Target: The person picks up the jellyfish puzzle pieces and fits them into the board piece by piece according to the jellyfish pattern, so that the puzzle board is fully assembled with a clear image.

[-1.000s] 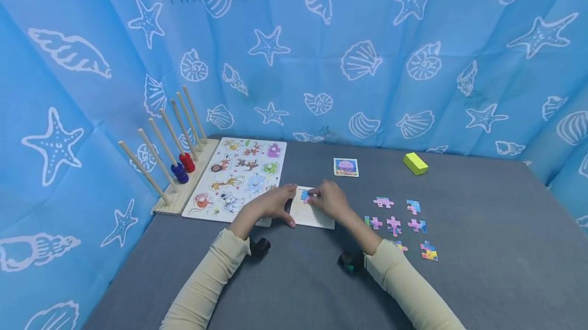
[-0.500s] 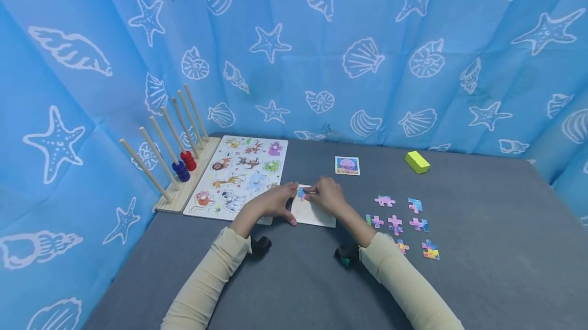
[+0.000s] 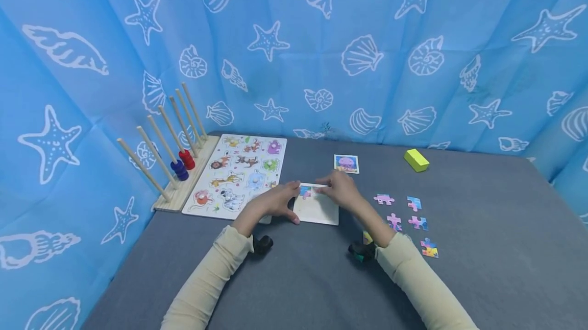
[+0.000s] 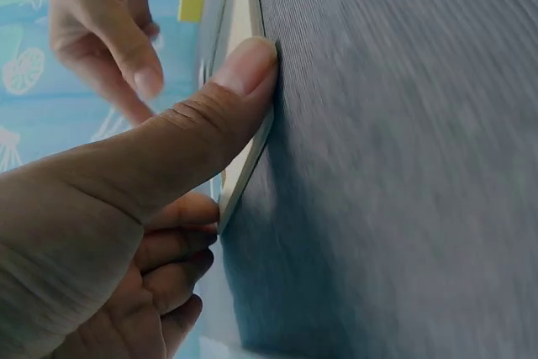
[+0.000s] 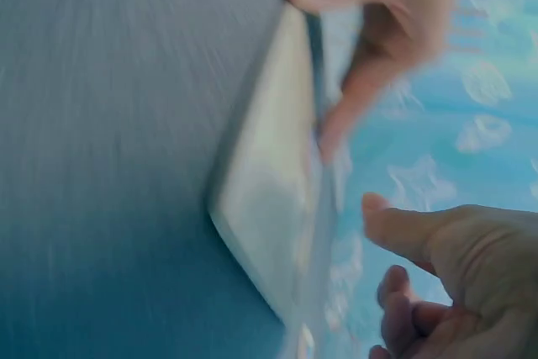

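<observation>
a pale puzzle tray (image 3: 321,211) on the grey worktop (image 3: 298,279)
the left hand (image 3: 279,202) grips the tray's left side between thumb and fingers; the right hand (image 3: 343,190) has its thumb and fingers apart near the far edge. at least one blue-and-pink puzzle piece (image 3: 305,191) lies in the tray's far left corner; loose pieces (image 3: 418,222) lie to the right.
</observation>
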A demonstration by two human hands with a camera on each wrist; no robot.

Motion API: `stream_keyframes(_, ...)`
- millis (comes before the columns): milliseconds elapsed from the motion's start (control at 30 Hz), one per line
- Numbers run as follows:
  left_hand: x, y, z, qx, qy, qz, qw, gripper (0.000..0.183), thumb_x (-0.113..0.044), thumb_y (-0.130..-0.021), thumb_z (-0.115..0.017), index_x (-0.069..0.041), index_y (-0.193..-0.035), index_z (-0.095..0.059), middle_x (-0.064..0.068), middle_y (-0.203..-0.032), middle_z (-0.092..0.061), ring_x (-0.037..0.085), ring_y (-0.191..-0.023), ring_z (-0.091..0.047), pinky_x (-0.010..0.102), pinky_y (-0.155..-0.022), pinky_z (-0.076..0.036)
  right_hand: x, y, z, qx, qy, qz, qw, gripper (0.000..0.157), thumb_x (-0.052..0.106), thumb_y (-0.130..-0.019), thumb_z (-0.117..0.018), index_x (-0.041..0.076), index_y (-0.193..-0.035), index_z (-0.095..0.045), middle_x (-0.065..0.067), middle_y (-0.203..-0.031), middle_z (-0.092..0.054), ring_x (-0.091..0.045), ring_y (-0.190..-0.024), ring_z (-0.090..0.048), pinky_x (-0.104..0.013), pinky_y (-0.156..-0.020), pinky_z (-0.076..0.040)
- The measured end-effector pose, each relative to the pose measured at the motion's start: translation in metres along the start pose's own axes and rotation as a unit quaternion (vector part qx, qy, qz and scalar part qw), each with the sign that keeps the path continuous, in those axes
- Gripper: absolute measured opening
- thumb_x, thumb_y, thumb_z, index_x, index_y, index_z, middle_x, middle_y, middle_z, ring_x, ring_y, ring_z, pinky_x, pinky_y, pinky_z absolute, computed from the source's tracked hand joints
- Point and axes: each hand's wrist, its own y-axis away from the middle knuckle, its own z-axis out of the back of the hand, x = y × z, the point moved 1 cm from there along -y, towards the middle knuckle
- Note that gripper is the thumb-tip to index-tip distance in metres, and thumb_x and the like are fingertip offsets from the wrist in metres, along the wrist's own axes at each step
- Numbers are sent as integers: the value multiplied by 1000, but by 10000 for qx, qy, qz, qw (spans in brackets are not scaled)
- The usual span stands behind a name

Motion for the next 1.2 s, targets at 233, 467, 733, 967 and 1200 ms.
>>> stream_keyframes(233,-12,-10,-1,20,-75,-149,9999,92,-45,-75,-71,-4,-144,-27,12,-154,-15,26,-142,-15,43,-114,-19,-43,28,55,-20,105,-669,9977,30,13,-81,-68,-2,-107,-68,-3,-59,-39,-14,-53,-35,-25,-47,-31)
stream_keyframes(467,-22,-16,-1,-1,-96,-52,9999,91,-46,-75,-71,-6,-145,-28,11,-154,-16,26,-142,-17,43,-113,-21,-89,58,83,427,327,-853,9949,33,12,-82,-66,-5,-111,-65,-5,-67,-44,-16,-62,-40,-27,-54,-33)
stream_keyframes(733,-28,-21,-6,-60,-101,-108,9999,92,-48,-75,-71,-6,-144,-29,13,-154,-17,29,-141,-20,44,-112,-24,-113,77,88,689,396,-799,9936,38,14,-81,-68,-5,-114,-63,-2,-63,-40,-13,-56,-38,-25,-50,-30)
stream_keyframes(967,-26,-20,-9,-84,15,-150,9999,92,-47,-75,-70,-5,-144,-28,10,-154,-15,25,-142,-16,41,-114,-20,-113,78,86,549,540,-703,9946,31,13,-80,-69,-3,-107,-67,-5,-72,-49,-15,-64,-40,-27,-54,-31)
stream_keyframes(1200,-27,-19,-8,-58,92,-94,9999,91,-47,-75,-71,-6,-145,-28,10,-154,-15,26,-142,-18,41,-113,-22,-113,76,84,597,1022,-471,9919,25,19,-81,-69,4,-101,-71,-6,-78,-56,-15,-68,-43,-27,-57,-32)
